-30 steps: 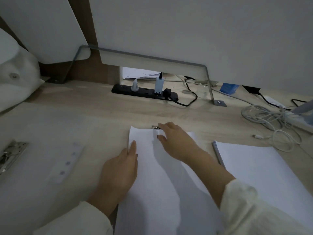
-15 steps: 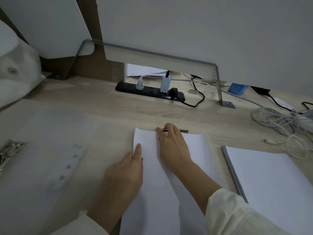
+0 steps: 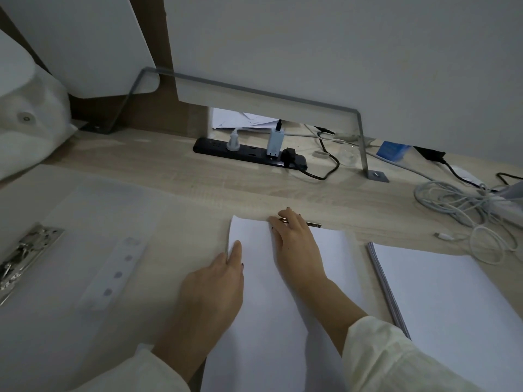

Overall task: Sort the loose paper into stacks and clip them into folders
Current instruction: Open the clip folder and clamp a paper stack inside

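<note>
A stack of white paper [image 3: 334,256] lies on the wooden desk in front of me. My left hand [image 3: 215,287] rests flat on the stack's left edge, fingers pointing away from me. My right hand [image 3: 297,247] reaches to the stack's far edge, its fingertips curled over a thin metal clip [image 3: 314,224] whose end sticks out to the right of the fingers. A second, thicker paper stack [image 3: 452,301] lies to the right. At the left, an open translucent folder [image 3: 85,250] lies flat, with its silver clamp [image 3: 25,253] at the far left.
A black power strip [image 3: 249,154] with plugs sits at the back under a grey metal bracket [image 3: 362,142]. A tangle of white cables [image 3: 467,210] lies at the back right. A white bag [image 3: 28,123] stands at the far left.
My right hand has settled on the paper's far edge, and the metal clip now shows to the right of its fingers. My left hand has stayed on the left edge.
</note>
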Action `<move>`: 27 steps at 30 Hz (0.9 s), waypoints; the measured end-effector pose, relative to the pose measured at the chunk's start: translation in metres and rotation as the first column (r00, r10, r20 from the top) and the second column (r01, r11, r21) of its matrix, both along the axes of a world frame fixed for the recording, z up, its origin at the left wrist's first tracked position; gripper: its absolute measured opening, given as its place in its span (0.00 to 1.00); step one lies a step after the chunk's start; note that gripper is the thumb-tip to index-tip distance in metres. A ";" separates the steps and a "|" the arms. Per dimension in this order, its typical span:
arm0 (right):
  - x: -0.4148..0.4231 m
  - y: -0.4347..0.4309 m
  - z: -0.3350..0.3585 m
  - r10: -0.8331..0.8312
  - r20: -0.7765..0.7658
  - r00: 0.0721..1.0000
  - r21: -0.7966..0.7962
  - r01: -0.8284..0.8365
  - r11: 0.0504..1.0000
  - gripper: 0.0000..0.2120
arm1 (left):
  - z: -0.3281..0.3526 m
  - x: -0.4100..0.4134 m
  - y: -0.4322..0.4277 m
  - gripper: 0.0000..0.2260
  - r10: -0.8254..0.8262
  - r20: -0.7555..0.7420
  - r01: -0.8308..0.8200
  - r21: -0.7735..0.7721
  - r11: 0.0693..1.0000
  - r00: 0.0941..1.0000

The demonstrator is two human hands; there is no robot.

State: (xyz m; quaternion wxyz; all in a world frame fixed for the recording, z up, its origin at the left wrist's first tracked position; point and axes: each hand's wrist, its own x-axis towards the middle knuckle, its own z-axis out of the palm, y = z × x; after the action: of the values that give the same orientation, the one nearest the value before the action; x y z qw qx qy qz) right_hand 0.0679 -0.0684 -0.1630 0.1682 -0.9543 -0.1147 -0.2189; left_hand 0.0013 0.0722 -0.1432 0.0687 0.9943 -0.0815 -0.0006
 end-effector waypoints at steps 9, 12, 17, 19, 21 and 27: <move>-0.008 0.001 0.018 -0.021 -0.129 0.991 0.381 0.069 0.922 0.12 | -0.001 -0.002 0.002 0.22 0.007 -0.015 -0.007 -0.022 1.000 1.000; -0.001 -0.004 0.029 -0.057 -0.161 0.985 0.553 0.138 0.822 0.09 | -0.002 -0.002 0.003 0.22 0.002 -0.019 -0.002 -0.026 1.000 1.000; 0.003 -0.024 0.038 -0.183 -0.237 0.954 0.701 0.298 0.648 0.10 | -0.004 -0.001 0.002 0.22 0.013 -0.041 -0.012 0.022 1.000 0.999; 0.000 -0.034 0.040 -0.225 -0.236 0.946 0.694 0.325 0.642 0.11 | -0.005 0.000 0.002 0.23 0.004 -0.033 -0.003 0.050 0.999 0.999; -0.006 -0.042 0.040 -0.257 -0.237 0.937 0.635 0.350 0.689 0.15 | -0.001 0.000 0.002 0.22 0.001 -0.019 -0.001 0.031 1.000 1.000; -0.028 -0.042 0.040 -0.212 0.005 0.977 0.247 0.205 0.947 0.21 | -0.006 0.000 0.010 0.21 0.008 0.085 0.005 -0.151 0.988 0.996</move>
State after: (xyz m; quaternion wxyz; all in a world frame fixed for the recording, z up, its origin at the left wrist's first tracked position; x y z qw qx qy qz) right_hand 0.0399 -0.1109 -0.1227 0.2589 -0.9293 0.0121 -0.2630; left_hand 0.0015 0.0822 -0.1489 0.1405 0.9854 -0.0837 0.0482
